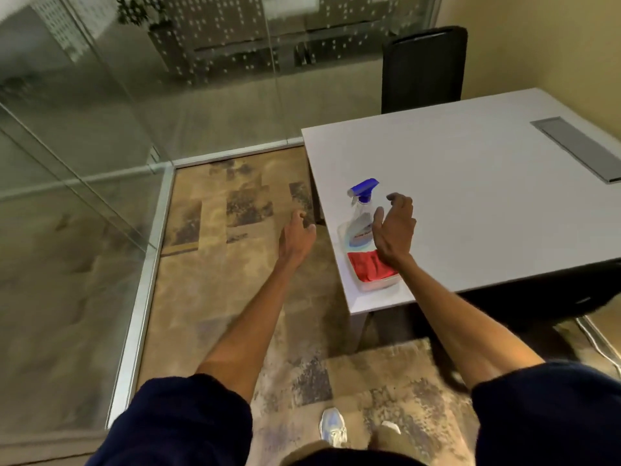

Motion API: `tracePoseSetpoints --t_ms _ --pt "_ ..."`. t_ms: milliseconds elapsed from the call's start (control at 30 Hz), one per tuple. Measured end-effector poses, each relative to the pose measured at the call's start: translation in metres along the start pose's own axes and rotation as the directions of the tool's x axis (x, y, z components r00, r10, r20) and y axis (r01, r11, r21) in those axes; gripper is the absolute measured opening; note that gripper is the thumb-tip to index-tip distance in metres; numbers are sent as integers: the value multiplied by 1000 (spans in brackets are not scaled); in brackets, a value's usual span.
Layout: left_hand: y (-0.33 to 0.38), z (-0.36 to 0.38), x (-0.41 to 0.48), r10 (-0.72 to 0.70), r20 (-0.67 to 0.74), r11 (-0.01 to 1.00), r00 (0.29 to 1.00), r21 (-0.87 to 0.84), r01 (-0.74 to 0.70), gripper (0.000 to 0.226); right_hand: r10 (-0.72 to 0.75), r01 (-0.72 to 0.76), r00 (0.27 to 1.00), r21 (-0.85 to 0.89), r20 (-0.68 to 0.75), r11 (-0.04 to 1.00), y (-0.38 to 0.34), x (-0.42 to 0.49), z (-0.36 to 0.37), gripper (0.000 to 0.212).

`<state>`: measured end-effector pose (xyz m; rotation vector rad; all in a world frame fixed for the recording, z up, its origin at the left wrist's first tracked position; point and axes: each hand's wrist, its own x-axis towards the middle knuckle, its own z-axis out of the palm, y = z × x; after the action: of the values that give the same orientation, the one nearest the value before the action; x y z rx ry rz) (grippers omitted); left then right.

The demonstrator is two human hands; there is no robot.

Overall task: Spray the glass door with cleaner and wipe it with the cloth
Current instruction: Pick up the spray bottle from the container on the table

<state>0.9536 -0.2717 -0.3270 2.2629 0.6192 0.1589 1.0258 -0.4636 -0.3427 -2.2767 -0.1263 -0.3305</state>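
A clear spray bottle (360, 219) with a blue trigger head stands upright in a shallow clear tray (376, 284) near the counter's (470, 183) front-left corner. A red cloth (368, 266) lies crumpled in the tray at the bottle's 6 o'clock. The glass door (84, 136) stands at 10 o'clock, well apart from both.

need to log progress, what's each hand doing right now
Left hand: open, empty, over the floor.
Right hand: open, empty, beside the clear blue-topped spray bottle.
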Motion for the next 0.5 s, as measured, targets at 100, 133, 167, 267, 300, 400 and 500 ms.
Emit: tracePoseSetpoints --t_ms 100,133,167,267,300,400,500 --pt "6 20 8 -1 28 1000 1000 -19 1 42 1 -1 997 -5 77 1000 15 10 2 44" --pt "8 27 11 1 38 1000 999 -30 0 43 6 -7 994 3 106 1000 19 14 3 49" --pt "10 33 13 0 45 999 999 -45 2 43 12 -13 990 13 140 1000 22 20 3 54" --pt "16 52 22 -7 35 995 999 -100 11 39 34 -49 965 54 260 997 31 37 6 71" --pt "17 58 25 -12 25 994 1000 -108 15 36 31 -52 954 65 299 997 35 44 8 76" --pt "26 75 33 -36 22 992 999 -118 38 35 3 -44 916 93 401 995 45 61 13 89" --pt "38 89 44 -78 54 987 996 -139 85 42 -6 -70 867 132 498 989 53 74 20 97"
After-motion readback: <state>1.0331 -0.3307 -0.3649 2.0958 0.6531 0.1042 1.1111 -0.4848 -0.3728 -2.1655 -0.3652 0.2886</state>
